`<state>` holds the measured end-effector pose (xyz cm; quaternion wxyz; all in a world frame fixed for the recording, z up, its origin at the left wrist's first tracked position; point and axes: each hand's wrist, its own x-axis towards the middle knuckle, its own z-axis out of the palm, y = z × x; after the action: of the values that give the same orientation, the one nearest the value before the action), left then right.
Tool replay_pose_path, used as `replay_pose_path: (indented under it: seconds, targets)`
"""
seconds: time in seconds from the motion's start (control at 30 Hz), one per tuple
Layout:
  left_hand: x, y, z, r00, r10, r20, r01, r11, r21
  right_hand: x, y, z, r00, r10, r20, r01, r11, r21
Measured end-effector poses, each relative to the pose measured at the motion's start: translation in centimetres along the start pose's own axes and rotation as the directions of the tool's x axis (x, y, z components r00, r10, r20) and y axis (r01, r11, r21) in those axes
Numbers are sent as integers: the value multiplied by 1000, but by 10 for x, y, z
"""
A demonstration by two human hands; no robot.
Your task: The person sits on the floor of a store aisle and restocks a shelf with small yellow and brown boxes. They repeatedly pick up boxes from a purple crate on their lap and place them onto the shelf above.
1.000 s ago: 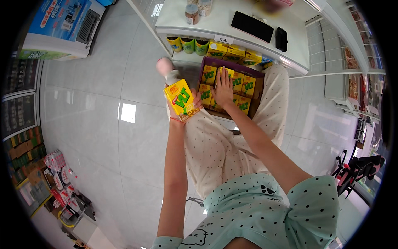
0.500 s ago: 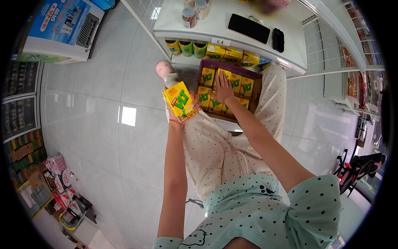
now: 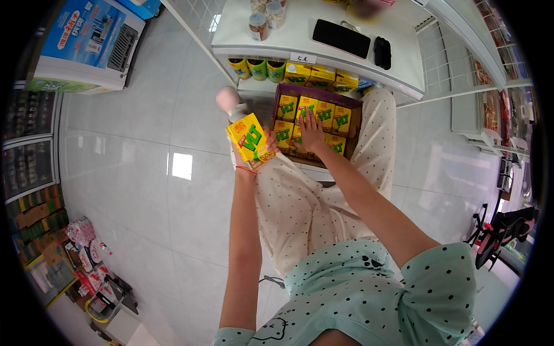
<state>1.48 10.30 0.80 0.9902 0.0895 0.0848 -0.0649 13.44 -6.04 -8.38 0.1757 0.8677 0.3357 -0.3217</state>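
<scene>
My left hand [image 3: 245, 158] holds a yellow drink carton pack [image 3: 249, 140] with green lettering, lifted just left of a purple cardboard tray [image 3: 353, 109] resting on my lap. The tray is filled with several matching yellow cartons [image 3: 325, 114]. My right hand [image 3: 311, 132] lies flat on the cartons in the tray's near half, fingers spread over them. A thin red band sits on my left wrist.
A white shelf unit [image 3: 300, 43] stands ahead, with jars [image 3: 259, 26], a black phone [image 3: 340, 38] and a small black case [image 3: 382, 52] on top, and cans and yellow cartons [image 3: 300, 72] below. A blue-topped freezer chest [image 3: 81, 46] stands far left. Snack racks [image 3: 86, 259] sit lower left.
The view has shifted slightly. My left hand keeps the carton pack at the tray's left side, and my right hand has stayed on the cartons in the tray.
</scene>
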Motion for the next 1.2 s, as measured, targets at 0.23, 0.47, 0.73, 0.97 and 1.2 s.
replay_pose_path:
  seconds: [0.23, 0.47, 0.73, 0.97, 1.2]
  targets:
    - [2, -2, 2, 1000, 14, -8, -14, 1000, 3, 14, 17, -19, 984, -123, 127, 96, 974, 205]
    - [1, -5, 15, 993, 19, -115, -16, 999, 28, -70, 5, -70, 894, 43, -447, 444, 56, 894]
    - [6, -11, 28, 911, 61, -408, 31, 976, 214, -118, -32, -98, 533, 217, -818, 537, 661, 525]
    - [3, -19, 6, 916, -19, -402, 126, 962, 241, -120, -27, -98, 824, 237, -515, 496, 138, 857]
    - [-6, -2, 20, 955, 254, -153, -276, 949, -149, -68, 23, -74, 719, 629, -295, 376, 5, 927]
